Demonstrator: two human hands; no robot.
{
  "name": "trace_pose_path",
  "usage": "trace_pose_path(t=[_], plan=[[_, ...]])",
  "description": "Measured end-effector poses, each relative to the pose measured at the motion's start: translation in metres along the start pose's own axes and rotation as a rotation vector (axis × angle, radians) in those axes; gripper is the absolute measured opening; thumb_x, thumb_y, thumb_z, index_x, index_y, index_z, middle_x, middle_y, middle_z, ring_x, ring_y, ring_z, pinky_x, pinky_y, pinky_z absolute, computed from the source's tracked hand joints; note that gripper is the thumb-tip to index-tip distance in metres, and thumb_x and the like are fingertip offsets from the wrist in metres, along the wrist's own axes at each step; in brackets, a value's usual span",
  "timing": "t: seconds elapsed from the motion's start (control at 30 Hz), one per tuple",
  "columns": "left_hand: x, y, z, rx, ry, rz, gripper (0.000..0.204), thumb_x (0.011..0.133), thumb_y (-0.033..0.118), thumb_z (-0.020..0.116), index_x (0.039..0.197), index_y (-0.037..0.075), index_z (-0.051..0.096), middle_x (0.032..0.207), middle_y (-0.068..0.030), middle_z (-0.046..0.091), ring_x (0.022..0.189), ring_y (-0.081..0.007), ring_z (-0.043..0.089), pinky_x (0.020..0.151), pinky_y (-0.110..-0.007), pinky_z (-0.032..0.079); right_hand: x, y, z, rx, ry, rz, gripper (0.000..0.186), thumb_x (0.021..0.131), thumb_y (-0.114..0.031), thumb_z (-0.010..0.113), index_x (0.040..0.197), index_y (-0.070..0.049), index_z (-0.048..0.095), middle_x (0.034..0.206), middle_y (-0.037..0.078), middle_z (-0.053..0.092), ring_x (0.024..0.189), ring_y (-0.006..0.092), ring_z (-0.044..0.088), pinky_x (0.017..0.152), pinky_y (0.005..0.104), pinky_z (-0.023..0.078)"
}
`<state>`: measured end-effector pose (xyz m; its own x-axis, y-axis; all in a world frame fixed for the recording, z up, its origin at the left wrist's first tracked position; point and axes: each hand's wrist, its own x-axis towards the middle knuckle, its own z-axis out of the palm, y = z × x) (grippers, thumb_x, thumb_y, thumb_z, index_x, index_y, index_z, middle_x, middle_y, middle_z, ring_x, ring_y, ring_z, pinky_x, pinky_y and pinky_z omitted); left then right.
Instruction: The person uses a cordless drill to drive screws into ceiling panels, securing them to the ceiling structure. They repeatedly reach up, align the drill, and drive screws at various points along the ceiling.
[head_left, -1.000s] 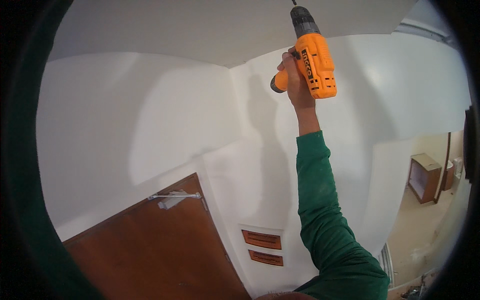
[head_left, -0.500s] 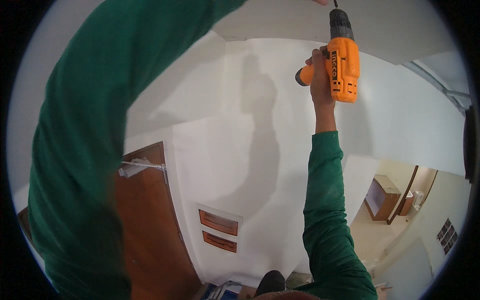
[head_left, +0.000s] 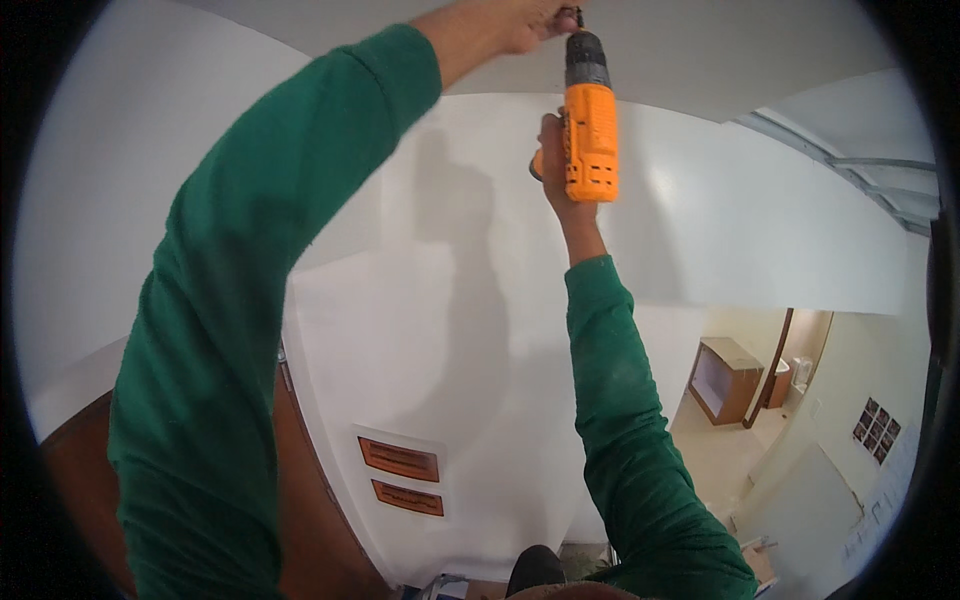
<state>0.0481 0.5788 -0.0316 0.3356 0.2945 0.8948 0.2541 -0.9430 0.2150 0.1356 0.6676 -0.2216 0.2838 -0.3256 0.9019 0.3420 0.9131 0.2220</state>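
Raised overhead, my right hand (head_left: 560,165) grips an orange and black cordless drill (head_left: 592,140) by its handle, the chuck pointing up at the grey ceiling panel (head_left: 690,50). A dark bit (head_left: 579,18) stands at the drill's tip. My left hand (head_left: 530,25) reaches up from the left, its fingertips pinched together right beside the bit, at the top of the picture. Whether they touch the bit or hold a small screw I cannot make out. Both arms wear green sleeves.
Below left is a brown door (head_left: 320,510). Two framed wooden vents (head_left: 400,459) sit low on the white wall (head_left: 540,400). At right, metal ceiling framing (head_left: 850,162) shows, and through an opening a wooden cabinet (head_left: 728,380). My shadow falls on the wall.
The drill and my right hand have shifted left in the picture. My left hand, mostly out of view before, now shows at the bit. The whole view has turned a little.
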Motion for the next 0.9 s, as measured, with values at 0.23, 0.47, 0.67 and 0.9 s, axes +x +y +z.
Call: trace_pose_path(t=[0.23, 0.47, 0.67, 0.9], plan=[[0.016, 0.007, -0.01, -0.438, -0.131, -0.244, 0.018, 0.106, 0.011, 0.058, 0.097, -0.004, 0.062, 0.09, -0.0084, 0.062, 0.072, -0.0141, 0.059, 0.062, -0.024, 0.056, 0.001, -0.009, -0.019, -0.05, -0.05, 0.066, 0.019, 0.096, -0.022, 0.071, 0.099, -0.005, 0.063, 0.078, 0.004, 0.065, 0.069, 0.0196, 0.065, 0.066, 0.0351, 0.055], [-0.003, 0.022, 0.004, -0.288, -0.134, -0.248, 0.018, 0.106, 0.012, 0.059, 0.101, -0.005, 0.064, 0.088, -0.0085, 0.063, 0.071, -0.0144, 0.062, 0.063, -0.024, 0.06, 0.001, -0.014, -0.025, 0.027, -0.094, 0.239, 0.029, 0.094, -0.025, 0.07, 0.113, -0.006, 0.06, 0.088, 0.004, 0.066, 0.079, 0.0154, 0.068, 0.074, 0.0348, 0.058], [0.016, 0.012, -0.004, -0.337, -0.11, -0.26, 0.015, 0.105, 0.01, 0.059, 0.102, -0.004, 0.063, 0.089, -0.0088, 0.063, 0.072, -0.0144, 0.062, 0.065, -0.024, 0.061, -0.002, -0.01, -0.027, 0.011, -0.099, 0.188, 0.029, 0.092, -0.022, 0.07, 0.114, -0.005, 0.06, 0.09, 0.005, 0.067, 0.08, 0.0171, 0.069, 0.073, 0.0356, 0.058], [-0.003, 0.001, -0.014, -0.38, -0.074, -0.239, 0.016, 0.106, 0.011, 0.056, 0.102, -0.003, 0.062, 0.091, -0.0092, 0.063, 0.075, -0.0149, 0.063, 0.065, -0.023, 0.059, -0.003, -0.008, -0.025, -0.018, -0.122, 0.132, 0.027, 0.093, -0.019, 0.072, 0.114, -0.006, 0.061, 0.089, 0.005, 0.067, 0.08, 0.0176, 0.071, 0.074, 0.0372, 0.061]])
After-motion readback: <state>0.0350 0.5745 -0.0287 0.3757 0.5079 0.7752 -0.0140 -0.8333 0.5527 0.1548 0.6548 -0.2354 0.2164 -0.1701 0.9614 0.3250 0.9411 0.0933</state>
